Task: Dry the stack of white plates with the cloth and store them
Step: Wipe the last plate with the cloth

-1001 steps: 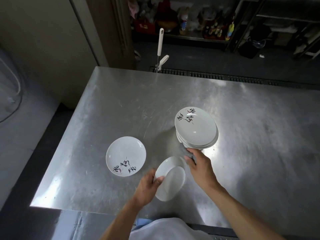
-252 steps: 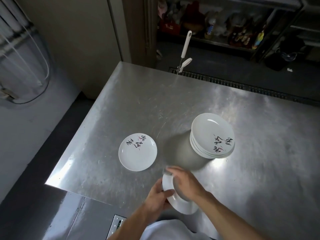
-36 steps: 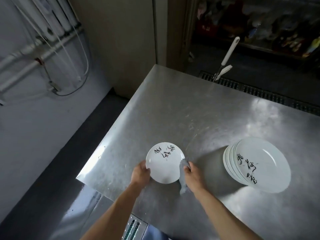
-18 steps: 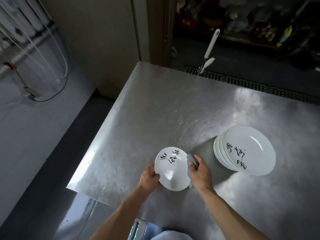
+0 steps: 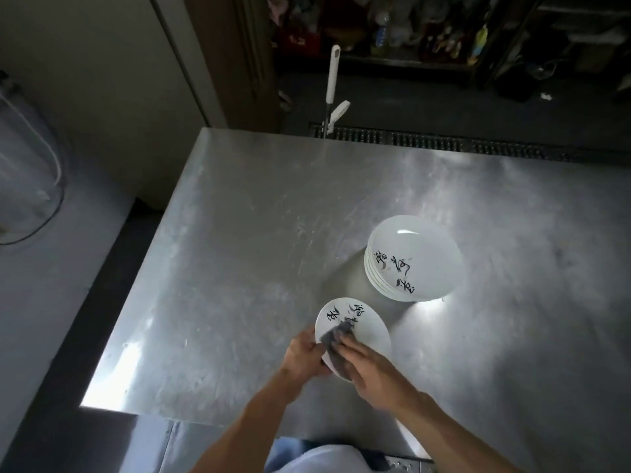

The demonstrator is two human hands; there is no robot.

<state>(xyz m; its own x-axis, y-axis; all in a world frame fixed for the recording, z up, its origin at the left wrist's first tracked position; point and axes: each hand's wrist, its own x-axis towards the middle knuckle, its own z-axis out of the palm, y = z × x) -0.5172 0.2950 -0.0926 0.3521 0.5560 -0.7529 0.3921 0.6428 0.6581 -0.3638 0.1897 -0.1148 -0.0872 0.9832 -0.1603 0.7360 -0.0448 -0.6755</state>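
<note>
My left hand (image 5: 305,353) grips the left rim of a white plate (image 5: 363,324) with black brush writing, held tilted just above the steel table (image 5: 239,233). A grey cloth (image 5: 336,339) lies on the plate's face. My right hand (image 5: 370,368) presses that cloth against the plate with its fingers laid flat over it. The lower edge of the plate is hidden under my right hand. To the right and a little further away, a stack of several white plates (image 5: 415,257) with the same writing stands on the table.
The table's left edge and near edge (image 5: 112,336) run close to my hands. A white-handled tool (image 5: 332,80) stands behind the far edge, in front of a floor drain grate (image 5: 426,141). Dark shelves with bottles (image 5: 409,25) fill the background.
The right hand has moved the cloth from the plate's right rim onto its face. The plate stays in my left hand. The view has swung right since a second ago.
</note>
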